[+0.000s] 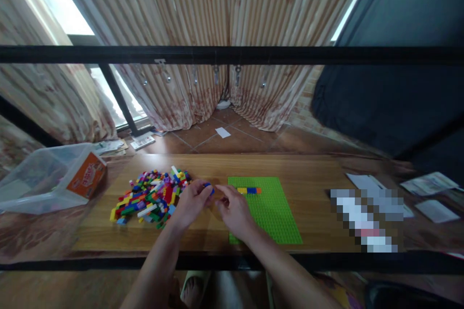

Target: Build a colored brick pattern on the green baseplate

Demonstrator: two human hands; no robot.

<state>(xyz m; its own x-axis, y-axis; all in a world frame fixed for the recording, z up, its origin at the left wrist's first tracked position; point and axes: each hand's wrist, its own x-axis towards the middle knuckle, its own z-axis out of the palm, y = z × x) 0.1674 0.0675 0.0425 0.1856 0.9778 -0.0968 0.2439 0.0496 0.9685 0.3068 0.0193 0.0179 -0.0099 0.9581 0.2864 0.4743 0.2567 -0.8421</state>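
Note:
My left hand (193, 202) is closed in a pinch, and a small blue toy brick (208, 187) shows at its fingertips. Close beside it on the right is my right hand (234, 208), its fingers bent and apart, with nothing visible in them. It covers the left part of a green studded baseplate (275, 217). On that plate lies a short row of bricks (251, 190) in yellow, blue and orange, partly hidden by my right hand. To the left of my hands spreads a loose heap of many-coloured bricks (148, 198).
Everything sits on a low wooden table (319, 174). A clear plastic bin (39, 178) with an orange label stands off its left end. A dark metal bar (232, 55) crosses in front. Papers (431, 188) lie at the right, near a pixelated patch.

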